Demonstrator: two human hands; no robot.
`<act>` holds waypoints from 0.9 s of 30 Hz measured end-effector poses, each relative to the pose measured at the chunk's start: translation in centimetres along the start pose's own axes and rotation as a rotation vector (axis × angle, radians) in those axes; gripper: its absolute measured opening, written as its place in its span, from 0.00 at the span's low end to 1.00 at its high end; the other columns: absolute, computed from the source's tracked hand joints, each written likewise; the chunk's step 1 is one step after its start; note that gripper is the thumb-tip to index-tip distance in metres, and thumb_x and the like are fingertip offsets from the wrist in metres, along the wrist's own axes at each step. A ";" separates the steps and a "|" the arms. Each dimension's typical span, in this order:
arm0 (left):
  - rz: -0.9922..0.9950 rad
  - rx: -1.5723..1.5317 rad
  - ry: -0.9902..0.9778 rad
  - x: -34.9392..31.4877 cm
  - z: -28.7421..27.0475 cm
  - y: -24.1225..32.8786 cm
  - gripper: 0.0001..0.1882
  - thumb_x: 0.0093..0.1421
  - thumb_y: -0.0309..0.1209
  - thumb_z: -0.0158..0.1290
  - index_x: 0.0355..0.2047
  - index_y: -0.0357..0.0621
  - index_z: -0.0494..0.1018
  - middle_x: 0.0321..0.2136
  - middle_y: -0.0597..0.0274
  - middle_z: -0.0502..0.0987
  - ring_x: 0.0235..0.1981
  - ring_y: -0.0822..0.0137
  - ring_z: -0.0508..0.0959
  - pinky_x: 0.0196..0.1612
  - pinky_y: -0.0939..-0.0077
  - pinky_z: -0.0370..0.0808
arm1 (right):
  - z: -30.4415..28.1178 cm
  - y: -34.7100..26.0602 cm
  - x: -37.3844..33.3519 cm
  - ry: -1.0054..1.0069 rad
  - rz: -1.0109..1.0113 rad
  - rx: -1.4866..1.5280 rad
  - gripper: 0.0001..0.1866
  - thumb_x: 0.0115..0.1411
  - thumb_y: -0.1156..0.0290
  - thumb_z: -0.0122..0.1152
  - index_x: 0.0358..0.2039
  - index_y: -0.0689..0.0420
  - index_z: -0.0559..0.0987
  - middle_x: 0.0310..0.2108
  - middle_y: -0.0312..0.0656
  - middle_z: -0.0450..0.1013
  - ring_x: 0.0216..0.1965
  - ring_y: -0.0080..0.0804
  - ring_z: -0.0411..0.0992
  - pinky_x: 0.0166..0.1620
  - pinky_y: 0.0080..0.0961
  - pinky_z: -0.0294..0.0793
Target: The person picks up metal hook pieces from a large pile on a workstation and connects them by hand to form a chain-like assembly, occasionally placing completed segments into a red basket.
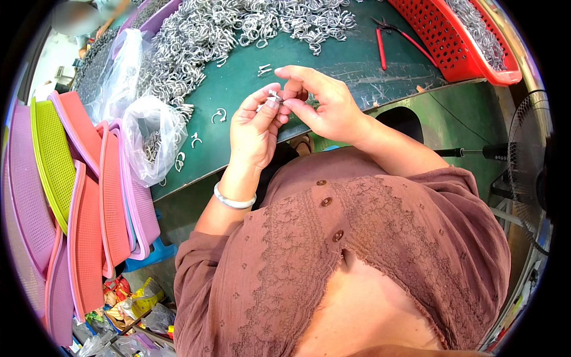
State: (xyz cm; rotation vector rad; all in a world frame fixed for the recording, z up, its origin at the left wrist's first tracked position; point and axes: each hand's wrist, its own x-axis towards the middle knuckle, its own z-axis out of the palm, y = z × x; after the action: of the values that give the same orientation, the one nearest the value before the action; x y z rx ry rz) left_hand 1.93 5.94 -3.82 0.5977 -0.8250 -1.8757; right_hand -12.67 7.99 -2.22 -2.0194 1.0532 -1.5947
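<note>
Green worktable (351, 56), heaped with metal rings (208, 30). Over it, small metal piece (273, 96) — pinched in left hand (256, 128), met by right hand (327, 104), latter's grip unclear. Hazard: drop from slackened pinch.

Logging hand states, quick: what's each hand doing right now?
Left hand: closed, pinching a small silvery piece.
Right hand: partly curled, thumb tip by that piece; whether it holds anything cannot be told.
</note>
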 end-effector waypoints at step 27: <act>-0.009 0.402 0.261 8.8 -2.4 10.5 0.06 0.45 0.17 0.45 0.24 0.39 0.65 0.16 0.61 0.68 0.13 0.73 0.66 0.13 0.83 0.60 | -1.4 0.9 0.1 -0.090 0.214 0.033 0.13 0.46 0.82 0.53 0.36 0.62 0.71 0.26 0.39 0.67 0.26 0.24 0.67 0.28 0.17 0.67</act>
State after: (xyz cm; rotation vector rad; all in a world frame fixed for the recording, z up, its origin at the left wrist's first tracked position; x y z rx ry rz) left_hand 6.02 -5.92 2.09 1.0709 -1.0302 -1.6015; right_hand -14.29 7.61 -2.33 -1.8674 1.1582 -1.3908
